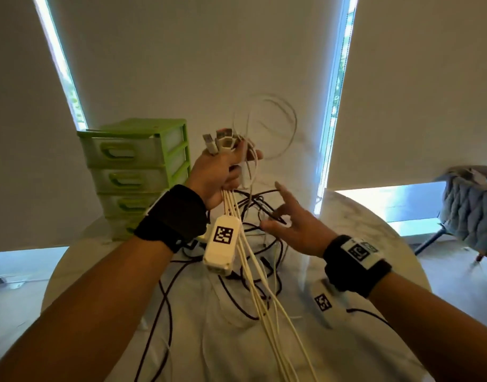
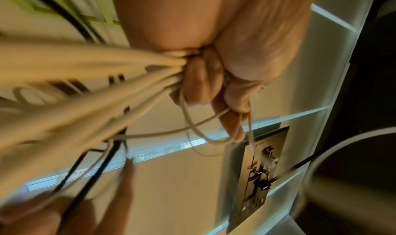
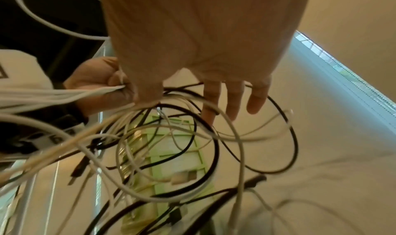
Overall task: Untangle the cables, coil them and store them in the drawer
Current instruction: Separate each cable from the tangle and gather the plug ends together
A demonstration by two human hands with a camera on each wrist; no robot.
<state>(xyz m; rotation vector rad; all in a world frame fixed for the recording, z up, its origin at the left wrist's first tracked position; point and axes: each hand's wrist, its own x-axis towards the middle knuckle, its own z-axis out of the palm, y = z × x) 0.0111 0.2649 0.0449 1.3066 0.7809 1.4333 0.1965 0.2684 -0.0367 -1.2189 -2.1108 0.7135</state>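
Note:
My left hand is raised above the table and grips a bundle of white cables. Their USB plugs stick up past the fingers, and a white loop arcs behind. The left wrist view shows the fingers curled tight round those white cables. My right hand is lower and to the right. It pinches a black cable near the tangle with the index finger pointing up. More black cables lie looped on the table, crossing the white ones.
A green drawer unit with several shut drawers stands at the table's back left. The round white table fills the middle. A grey quilted chair stands at the right. Blinds and window strips are behind.

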